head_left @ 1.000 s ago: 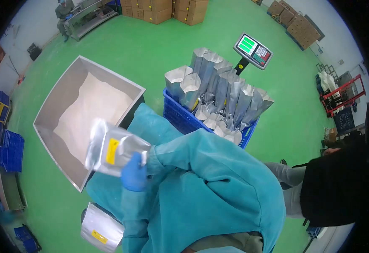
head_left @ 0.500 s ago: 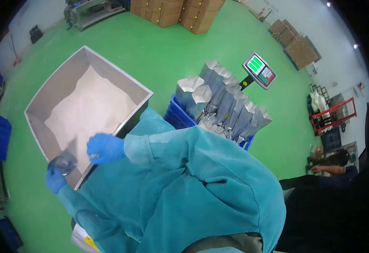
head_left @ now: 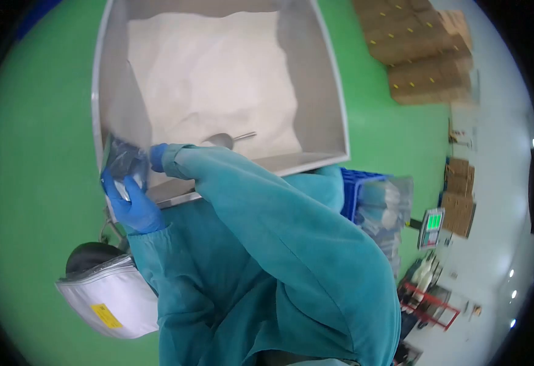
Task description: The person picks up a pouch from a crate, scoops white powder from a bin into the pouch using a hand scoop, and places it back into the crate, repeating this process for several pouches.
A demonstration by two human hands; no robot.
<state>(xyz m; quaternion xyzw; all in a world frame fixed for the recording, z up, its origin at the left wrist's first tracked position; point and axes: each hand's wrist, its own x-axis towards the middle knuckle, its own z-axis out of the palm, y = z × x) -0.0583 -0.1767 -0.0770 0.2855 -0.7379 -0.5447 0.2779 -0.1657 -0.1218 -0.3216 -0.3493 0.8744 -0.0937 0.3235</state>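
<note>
My left hand (head_left: 134,206), in a blue glove, is closed on a clear plastic bag (head_left: 127,163) at the near left corner of a large grey bin (head_left: 316,73). Some white material shows low in the bag. My right hand (head_left: 158,157), gloved too, is beside the bag, mostly hidden by its own sleeve; its fingers cannot be made out. Pale powder (head_left: 212,67) covers the bin's floor. A metal scoop (head_left: 223,140) lies on the powder, its handle pointing right.
Right of my body, a blue crate (head_left: 353,189) holds silvery bags (head_left: 384,204), near a scale display (head_left: 431,229). A white sack with a yellow label (head_left: 117,299) is at lower left. Cardboard boxes (head_left: 425,55) stand at upper right.
The view has turned, so the bin now fills the upper middle and the crate sits farther right. My right hand has come close to the bag in my left hand. The scoop now shows.
</note>
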